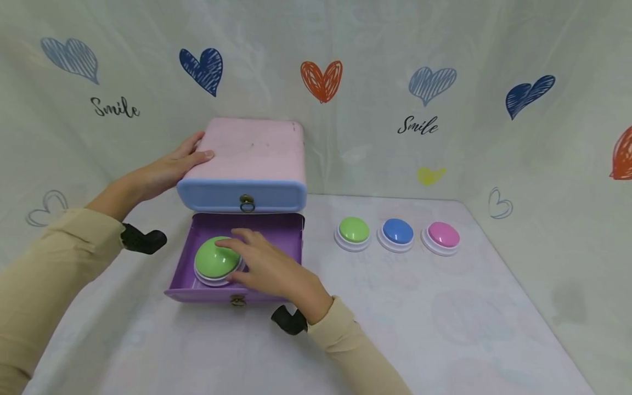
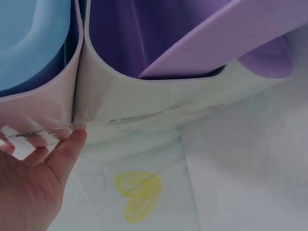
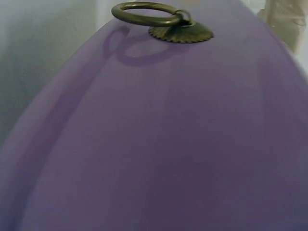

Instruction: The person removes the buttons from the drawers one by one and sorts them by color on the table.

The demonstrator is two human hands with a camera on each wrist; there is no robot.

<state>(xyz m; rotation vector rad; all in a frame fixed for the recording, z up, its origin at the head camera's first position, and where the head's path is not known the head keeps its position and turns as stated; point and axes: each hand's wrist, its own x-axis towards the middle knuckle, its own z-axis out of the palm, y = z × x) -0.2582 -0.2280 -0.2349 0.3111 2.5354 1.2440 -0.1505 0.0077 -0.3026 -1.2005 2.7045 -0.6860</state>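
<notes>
A pink drawer box (image 1: 254, 148) with a blue drawer front (image 1: 242, 196) sits above a pulled-out purple drawer (image 1: 276, 233). In that drawer lies a green dome button (image 1: 214, 258) on a white base. My right hand (image 1: 271, 269) is over the drawer at the button's right side, fingers spread; fingertips overlap the dome and the thumb is by the base. How firmly they touch, I cannot tell. My left hand (image 1: 170, 167) rests against the pink box's left side, thumb on its top edge. The left wrist view shows its fingers (image 2: 72, 149) touching the box wall.
Right of the drawers, a smaller-looking green button (image 1: 354, 229), a blue button (image 1: 398, 231) and a pink button (image 1: 444, 235) stand in a row on the white table (image 1: 395, 318). A brass ring pull (image 3: 149, 19) sticks out from the purple drawer front. Behind hangs a heart-printed sheet (image 1: 365, 82).
</notes>
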